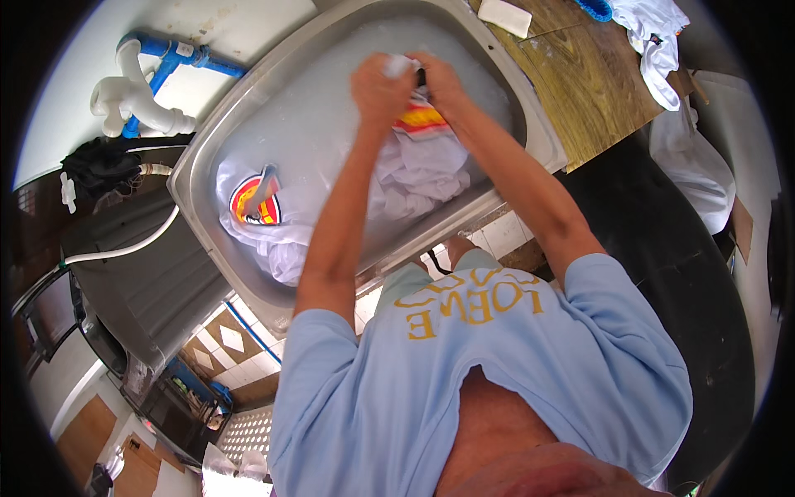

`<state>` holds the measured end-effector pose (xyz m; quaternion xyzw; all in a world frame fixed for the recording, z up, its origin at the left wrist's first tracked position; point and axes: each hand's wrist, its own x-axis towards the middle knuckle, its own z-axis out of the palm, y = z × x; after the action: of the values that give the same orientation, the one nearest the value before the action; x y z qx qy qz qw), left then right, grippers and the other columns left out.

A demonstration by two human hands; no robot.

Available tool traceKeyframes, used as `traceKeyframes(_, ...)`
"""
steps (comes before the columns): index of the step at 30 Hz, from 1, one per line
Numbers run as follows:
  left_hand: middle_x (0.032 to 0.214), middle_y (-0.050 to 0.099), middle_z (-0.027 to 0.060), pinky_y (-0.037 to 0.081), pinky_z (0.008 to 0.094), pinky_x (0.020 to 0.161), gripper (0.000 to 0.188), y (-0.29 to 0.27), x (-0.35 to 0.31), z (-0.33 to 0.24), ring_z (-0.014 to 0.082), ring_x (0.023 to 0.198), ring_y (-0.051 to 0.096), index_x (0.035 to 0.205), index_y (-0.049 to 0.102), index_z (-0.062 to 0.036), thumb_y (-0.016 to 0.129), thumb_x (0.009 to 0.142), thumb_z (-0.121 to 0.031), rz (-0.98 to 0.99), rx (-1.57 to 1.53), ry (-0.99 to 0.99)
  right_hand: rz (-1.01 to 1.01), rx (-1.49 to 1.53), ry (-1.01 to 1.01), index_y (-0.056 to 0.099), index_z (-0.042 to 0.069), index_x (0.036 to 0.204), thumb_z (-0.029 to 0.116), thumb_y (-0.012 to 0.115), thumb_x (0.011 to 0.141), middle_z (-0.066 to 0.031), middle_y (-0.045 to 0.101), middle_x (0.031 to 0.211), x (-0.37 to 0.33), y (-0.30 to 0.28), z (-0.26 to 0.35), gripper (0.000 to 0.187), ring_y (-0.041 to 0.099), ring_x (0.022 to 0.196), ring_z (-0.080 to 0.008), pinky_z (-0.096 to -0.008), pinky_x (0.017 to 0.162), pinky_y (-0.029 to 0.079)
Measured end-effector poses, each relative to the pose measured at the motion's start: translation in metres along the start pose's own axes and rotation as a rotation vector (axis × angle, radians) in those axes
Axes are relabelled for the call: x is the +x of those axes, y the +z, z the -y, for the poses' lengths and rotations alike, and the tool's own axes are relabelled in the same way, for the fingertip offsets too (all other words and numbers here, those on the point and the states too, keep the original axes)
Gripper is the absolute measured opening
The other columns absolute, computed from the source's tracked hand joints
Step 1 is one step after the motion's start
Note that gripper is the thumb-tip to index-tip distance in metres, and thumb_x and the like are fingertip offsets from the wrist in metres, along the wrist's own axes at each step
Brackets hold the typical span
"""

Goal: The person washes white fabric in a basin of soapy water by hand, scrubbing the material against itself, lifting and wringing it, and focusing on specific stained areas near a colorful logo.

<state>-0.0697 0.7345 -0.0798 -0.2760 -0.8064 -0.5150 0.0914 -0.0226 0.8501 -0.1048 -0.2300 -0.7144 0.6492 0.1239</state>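
White garment (pixel 424 159), wet, with a red, yellow and black printed panel: bunched up at one o'clock in the stainless-steel basin (pixel 189 180), loose folds toward six o'clock of the grip, in cloudy water (pixel 298 108). Left hand (pixel 383 89): curled tight on the bunched fabric, blurred. Right hand (pixel 439 84): likewise curled on the fabric, just beside the left; exact placing of fingertips impossible to tell. White cloth (pixel 258 211) with round red, yellow and black emblem: at eight o'clock in the basin, partly submerged; separate or joined to the held piece, cannot tell. Wood-grain board (pixel 588 91): two o'clock, against the rim, bearing a white rectangular bar (pixel 505 16) and, at the outer edge, draped white fabric (pixel 650 37). Blue pipe (pixel 170 60) with white plastic pipe fittings (pixel 124 95): ten o'clock, outside the rim. White hose (pixel 137 250): eight o'clock, also outside.
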Motion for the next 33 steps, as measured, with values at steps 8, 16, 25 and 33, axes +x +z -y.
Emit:
traceKeyframes(8, 0.123, 0.047, 0.0229, 0.043, 0.0443, 0.09, 0.078, -0.075, -0.025, 0.024, 0.0368, 0.111, 0.05, 0.131, 0.041, -0.0055, 0.079, 0.066, -0.029, -0.092, 0.054, 0.001, 0.06, -0.811, -0.412, 0.037, 0.001, 0.134, 0.036, 0.073, 0.073, -0.0204, 0.046, 0.128, -0.04, -0.041, 0.026, 0.08, 0.047, 0.119, -0.0309, -0.0355, 0.102, 0.037)
traceKeyframes(16, 0.127, 0.04, 0.0255, 0.04, 0.0436, 0.093, 0.086, -0.045, -0.037, 0.026, 0.0408, 0.111, 0.045, 0.133, 0.036, -0.0036, 0.081, 0.062, -0.022, 0.241, 0.024, -0.11, 0.101, -0.62, -0.184, 0.031, 0.002, 0.139, 0.032, 0.073, 0.074, -0.0297, 0.04, 0.13, -0.08, -0.019, -0.006, 0.083, 0.04, 0.124, -0.0401, -0.0394, 0.104, 0.033)
traceKeyframes(25, 0.119, 0.05, 0.0256, 0.04, 0.0451, 0.09, 0.072, -0.071, -0.07, 0.018, 0.0398, 0.111, 0.047, 0.123, 0.047, -0.0044, 0.072, 0.07, -0.047, 0.36, 0.408, -0.076, -0.267, 0.205, 0.397, 0.041, -0.001, 0.128, 0.026, 0.08, 0.071, -0.0181, 0.048, 0.126, -0.093, -0.027, 0.018, 0.074, 0.05, 0.114, -0.0253, -0.0376, 0.089, 0.046)
traceKeyframes(33, 0.086, 0.065, 0.0172, 0.046, 0.0433, 0.073, 0.031, -0.013, -0.043, 0.005, 0.0358, 0.082, 0.061, 0.096, 0.064, -0.0092, 0.061, 0.077, -0.033, -0.019, -0.167, -0.175, -0.008, 0.668, 0.436, 0.044, -0.004, 0.127, 0.047, 0.068, 0.078, -0.0178, 0.053, 0.122, -0.053, 0.03, 0.024, 0.075, 0.052, 0.113, -0.0252, -0.0378, 0.091, 0.045)
